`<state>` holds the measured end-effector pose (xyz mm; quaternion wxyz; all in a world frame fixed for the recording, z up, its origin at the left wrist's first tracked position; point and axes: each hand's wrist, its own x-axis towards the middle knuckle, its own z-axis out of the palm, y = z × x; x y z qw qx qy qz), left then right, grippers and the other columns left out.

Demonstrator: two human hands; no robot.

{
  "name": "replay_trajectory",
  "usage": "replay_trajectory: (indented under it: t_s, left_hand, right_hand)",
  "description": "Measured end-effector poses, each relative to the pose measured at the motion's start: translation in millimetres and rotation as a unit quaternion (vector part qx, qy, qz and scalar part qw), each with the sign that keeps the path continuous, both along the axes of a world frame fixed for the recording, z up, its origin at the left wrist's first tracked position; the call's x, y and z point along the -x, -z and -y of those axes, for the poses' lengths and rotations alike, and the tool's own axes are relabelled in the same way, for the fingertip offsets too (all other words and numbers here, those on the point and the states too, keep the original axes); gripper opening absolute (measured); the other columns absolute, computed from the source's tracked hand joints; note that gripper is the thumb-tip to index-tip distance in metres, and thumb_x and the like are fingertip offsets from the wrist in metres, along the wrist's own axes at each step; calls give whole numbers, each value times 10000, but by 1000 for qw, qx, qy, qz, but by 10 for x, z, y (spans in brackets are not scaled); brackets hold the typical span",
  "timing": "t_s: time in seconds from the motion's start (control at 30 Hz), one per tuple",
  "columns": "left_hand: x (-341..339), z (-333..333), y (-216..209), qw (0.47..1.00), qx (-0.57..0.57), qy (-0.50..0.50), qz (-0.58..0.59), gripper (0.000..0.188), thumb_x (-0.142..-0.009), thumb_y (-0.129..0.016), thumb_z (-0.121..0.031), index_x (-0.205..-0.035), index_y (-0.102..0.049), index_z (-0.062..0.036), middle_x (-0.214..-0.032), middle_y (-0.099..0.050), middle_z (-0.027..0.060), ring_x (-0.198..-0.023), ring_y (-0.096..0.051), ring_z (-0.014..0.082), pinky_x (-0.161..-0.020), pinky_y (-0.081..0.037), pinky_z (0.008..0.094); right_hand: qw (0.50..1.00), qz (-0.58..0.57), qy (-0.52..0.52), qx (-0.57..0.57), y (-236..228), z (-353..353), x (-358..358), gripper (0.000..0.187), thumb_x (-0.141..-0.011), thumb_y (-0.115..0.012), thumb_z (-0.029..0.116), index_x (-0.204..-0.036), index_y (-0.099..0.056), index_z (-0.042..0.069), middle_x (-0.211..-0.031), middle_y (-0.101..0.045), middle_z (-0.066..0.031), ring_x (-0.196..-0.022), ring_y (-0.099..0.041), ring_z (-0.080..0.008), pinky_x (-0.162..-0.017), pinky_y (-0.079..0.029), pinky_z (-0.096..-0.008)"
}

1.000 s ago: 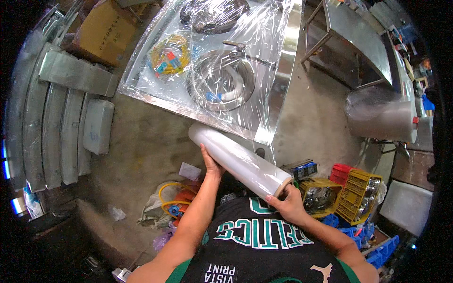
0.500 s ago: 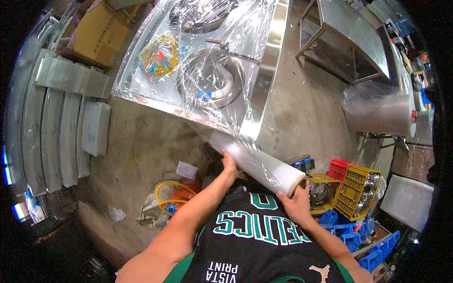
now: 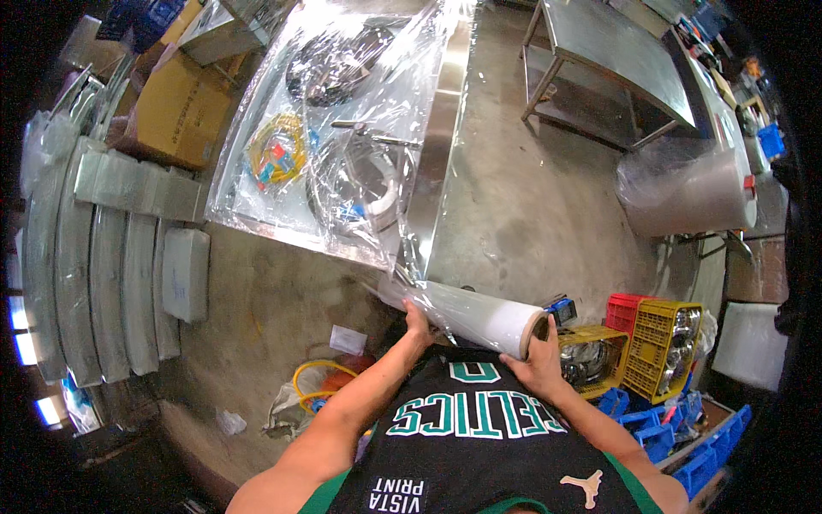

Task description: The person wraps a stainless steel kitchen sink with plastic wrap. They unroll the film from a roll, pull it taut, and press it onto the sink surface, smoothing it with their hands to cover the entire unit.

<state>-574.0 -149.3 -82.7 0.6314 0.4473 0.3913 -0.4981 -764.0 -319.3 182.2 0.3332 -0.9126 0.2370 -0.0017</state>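
Observation:
A roll of clear stretch film (image 3: 475, 315) lies across the front of my body, tilted slightly. My left hand (image 3: 417, 323) grips it near its left end. At the right end, my right hand (image 3: 535, 361) is closed around the rim by the cardboard core. Film runs from the roll up to a large metal sink unit (image 3: 295, 237) ahead, which is wrapped in the same clear film. Under the film sit a yellow coiled hose (image 3: 278, 150), a dark coiled hose (image 3: 330, 73) and a faucet part with a white and blue pipe (image 3: 381, 199).
Several wrapped long packages (image 3: 107, 274) stand at the left beside a cardboard box (image 3: 184, 107). On the right are a steel table (image 3: 612, 56), a large roll of plastic wrap (image 3: 685, 193), yellow crates (image 3: 655, 351) and blue bins (image 3: 659, 437). An orange hose (image 3: 312, 368) lies on the floor near my left arm.
The roll has turned closer to level, its right end rising a little. The wrapped sink unit now appears farther left in view. Both hands keep their hold.

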Motion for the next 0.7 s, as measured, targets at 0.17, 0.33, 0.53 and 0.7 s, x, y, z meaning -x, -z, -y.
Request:
replay_trajectory:
  t_s: [0.17, 0.33, 0.53, 0.7]
  left_hand:
    - [-102, -206, -842, 799, -50, 509, 315, 632, -1016, -452, -592, -1299, -601, -46, -1030, -723, 213, -870, -712, 423, -737, -575, 492]
    - [-45, -235, -2430, 434, -69, 583, 683, 353, -918, -731, -338, -1173, -650, -106, -904, -716, 144, -819, -718, 352, -705, -575, 423]
    - [114, 548, -3297, 140, 3, 440, 887, 668, -835, -820, -415, -1386, -535, -168, -1413, -551, 95, -1333, -515, 278, -1171, -371, 477]
    - [-35, 1306, -3439, 131, 35, 510, 849, 765, -739, -825, -297, -1410, -508, -109, -1418, -547, 143, -1338, -519, 334, -1163, -370, 513]
  right_hand:
    - [990, 17, 135, -21, -12, 273, 108, 441, -817, -799, 305, -1119, -704, -2, -1108, -732, -209, -1151, -644, -382, -1237, -205, -546]
    - [987, 17, 161, -15, -118, 446, -65, 425, -805, -798, 336, -1049, -724, -4, -984, -748, -206, -1019, -680, -387, -1227, -246, -523]
    - [981, 118, 151, 12, -263, 703, -304, 344, -817, -766, 348, -914, -723, 21, -806, -732, -167, -831, -699, -360, -1189, -301, -532]
    - [988, 99, 99, 62, -380, 858, -578, 239, -798, -748, 273, -925, -717, 73, -818, -733, -144, -829, -714, -319, -1150, -358, -510]
